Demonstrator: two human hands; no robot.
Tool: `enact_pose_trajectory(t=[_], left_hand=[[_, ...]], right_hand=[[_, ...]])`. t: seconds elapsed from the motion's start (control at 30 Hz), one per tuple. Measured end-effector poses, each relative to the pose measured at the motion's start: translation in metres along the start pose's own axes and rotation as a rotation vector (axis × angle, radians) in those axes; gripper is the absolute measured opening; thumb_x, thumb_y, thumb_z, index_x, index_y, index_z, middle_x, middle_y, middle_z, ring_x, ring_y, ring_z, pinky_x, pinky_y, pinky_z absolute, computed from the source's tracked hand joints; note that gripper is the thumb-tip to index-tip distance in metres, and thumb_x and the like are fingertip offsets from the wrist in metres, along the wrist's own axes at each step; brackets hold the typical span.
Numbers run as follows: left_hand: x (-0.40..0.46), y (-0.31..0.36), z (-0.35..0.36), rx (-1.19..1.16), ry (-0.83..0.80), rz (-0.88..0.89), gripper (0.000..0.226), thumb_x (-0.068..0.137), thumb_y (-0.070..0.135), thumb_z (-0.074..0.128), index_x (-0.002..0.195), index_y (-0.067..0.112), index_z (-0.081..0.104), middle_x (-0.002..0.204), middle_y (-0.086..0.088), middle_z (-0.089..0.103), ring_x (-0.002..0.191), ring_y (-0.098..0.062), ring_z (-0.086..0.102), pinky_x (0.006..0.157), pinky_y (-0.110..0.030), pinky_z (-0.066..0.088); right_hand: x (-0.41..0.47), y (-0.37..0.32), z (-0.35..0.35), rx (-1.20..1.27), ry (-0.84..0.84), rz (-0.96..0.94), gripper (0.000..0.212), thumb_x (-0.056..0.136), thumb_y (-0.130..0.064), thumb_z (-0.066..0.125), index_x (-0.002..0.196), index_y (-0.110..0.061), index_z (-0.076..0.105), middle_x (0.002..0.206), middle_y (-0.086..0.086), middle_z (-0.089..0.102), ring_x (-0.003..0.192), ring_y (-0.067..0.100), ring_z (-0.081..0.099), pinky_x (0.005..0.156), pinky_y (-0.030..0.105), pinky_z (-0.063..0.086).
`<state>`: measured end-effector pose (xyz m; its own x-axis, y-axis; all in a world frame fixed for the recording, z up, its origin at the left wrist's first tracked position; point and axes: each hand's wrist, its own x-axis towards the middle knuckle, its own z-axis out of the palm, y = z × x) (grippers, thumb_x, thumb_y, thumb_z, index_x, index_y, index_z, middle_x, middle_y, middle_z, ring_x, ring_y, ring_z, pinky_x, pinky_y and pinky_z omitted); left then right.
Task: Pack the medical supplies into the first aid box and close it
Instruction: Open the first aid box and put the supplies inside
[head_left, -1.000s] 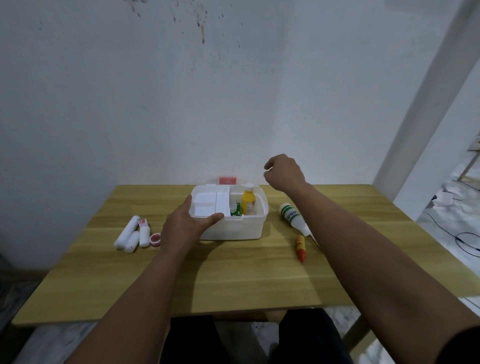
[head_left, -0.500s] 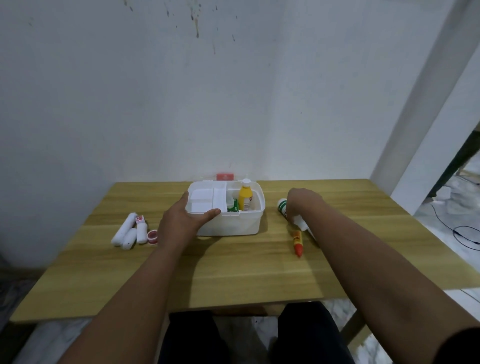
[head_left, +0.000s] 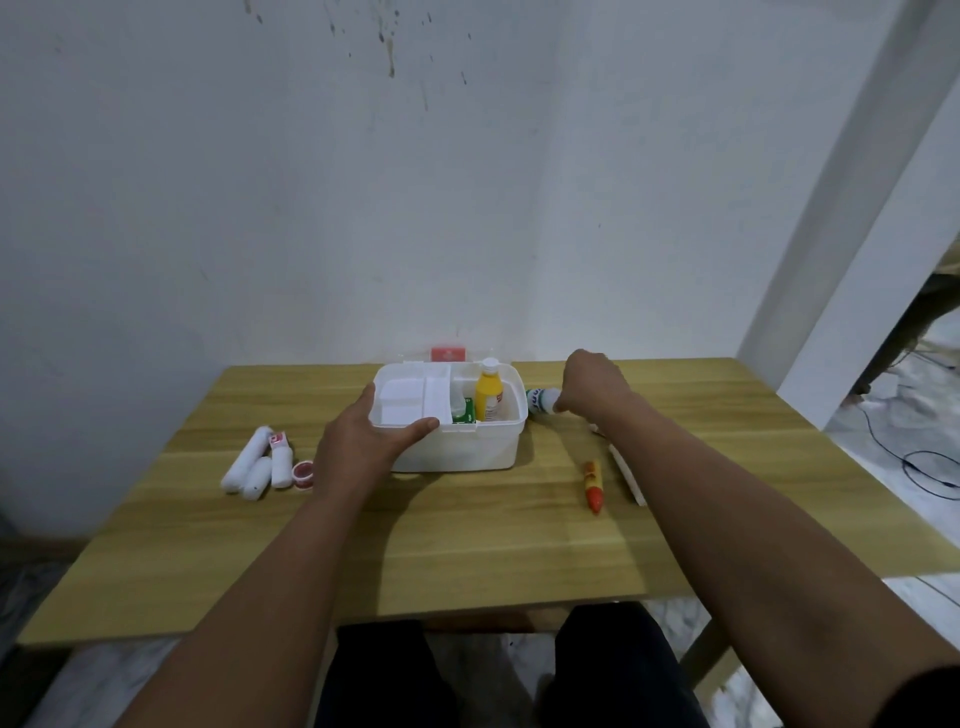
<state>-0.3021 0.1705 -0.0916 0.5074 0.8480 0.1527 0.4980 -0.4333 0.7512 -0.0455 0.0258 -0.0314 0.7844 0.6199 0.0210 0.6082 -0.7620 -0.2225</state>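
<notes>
The white first aid box (head_left: 483, 447) stands open at the back middle of the wooden table (head_left: 467, 545). A yellow bottle (head_left: 488, 397) and a green pack (head_left: 464, 413) stand inside it beside a white inner tray (head_left: 405, 408). My left hand (head_left: 358, 441) grips the box's front left rim. My right hand (head_left: 592, 387) is closed around a white bottle with a green label (head_left: 540, 401), just right of the box. A red and yellow tube (head_left: 593, 486) lies on the table further right.
Three white bandage rolls (head_left: 257, 465) and a small red-rimmed tape roll (head_left: 303, 474) lie left of the box. A thin white strip (head_left: 626, 473) lies by my right forearm. A red item (head_left: 448, 354) sits behind the box against the wall.
My right hand came down from above the box to the white bottle with the green label and closed on it, raising it beside the box. My left hand stayed on the rim.
</notes>
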Motion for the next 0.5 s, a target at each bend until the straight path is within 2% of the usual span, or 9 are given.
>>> enact_pose_trajectory(t=[0.1,0.23,0.33,0.5], left_hand=[[0.000,0.000,-0.001,-0.005,-0.006,-0.006,0.137,0.047,0.100,0.058,0.161,0.027,0.037,0.155,-0.003,0.053,0.138,-0.032,0.052,0.102,-0.052,0.054],[-0.001,0.002,0.000,-0.003,0.002,-0.007,0.122,0.063,0.083,0.074,0.162,0.024,0.035,0.159,-0.005,0.050,0.140,-0.034,0.050,0.104,-0.053,0.053],[0.000,0.002,0.001,0.000,0.006,-0.013,0.120,0.065,0.080,0.076,0.163,0.024,0.034,0.159,-0.006,0.049,0.141,-0.035,0.049,0.105,-0.054,0.052],[0.000,0.001,0.001,-0.001,0.000,-0.019,0.122,0.063,0.082,0.074,0.163,0.025,0.034,0.160,-0.005,0.048,0.141,-0.034,0.049,0.105,-0.053,0.052]], right_hand=[[0.005,0.001,-0.015,0.166,0.053,0.003,0.028,0.079,-0.015,0.083,0.101,-0.001,0.073,0.085,0.013,0.074,0.067,0.027,0.074,0.070,0.041,0.065],[0.006,-0.005,-0.044,0.298,0.191,-0.078,0.028,0.086,-0.015,0.075,0.113,-0.008,0.074,0.103,0.014,0.073,0.058,0.029,0.074,0.063,0.042,0.065],[0.005,-0.019,-0.068,0.358,0.248,-0.140,0.033,0.088,-0.017,0.074,0.120,-0.010,0.073,0.110,0.011,0.071,0.061,0.027,0.074,0.061,0.041,0.065],[0.002,-0.048,-0.094,0.398,0.095,-0.209,0.036,0.086,-0.011,0.078,0.120,-0.006,0.069,0.105,0.014,0.071,0.076,0.028,0.076,0.059,0.040,0.065]])
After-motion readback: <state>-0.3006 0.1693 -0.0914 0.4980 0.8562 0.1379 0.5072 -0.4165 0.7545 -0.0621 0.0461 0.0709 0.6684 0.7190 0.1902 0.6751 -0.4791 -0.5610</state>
